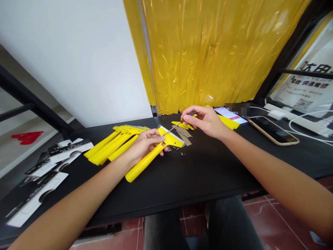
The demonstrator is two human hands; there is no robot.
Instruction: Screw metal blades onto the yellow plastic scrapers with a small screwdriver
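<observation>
My left hand (146,145) is closed around a yellow scraper (145,163) near its neck, with the handle slanting down toward me and the wide blade head pointing away. My right hand (204,119) pinches a thin screwdriver (174,127). Its shaft slopes down to the left, and the tip is at the scraper's head, seemingly at a screw spot; exact contact is too small to tell. Small loose screws (182,153) lie on the black table just beyond the scraper. Flat brownish blades (184,133) and small yellow pieces (183,124) rest behind them.
Several yellow scrapers (111,142) lie piled left of my hands. Black-and-white cards (39,198) are spread at the table's left. Another yellow part (229,122), a lit phone (235,117), a dark phone (274,130) and a white power strip (299,119) with cables occupy the right.
</observation>
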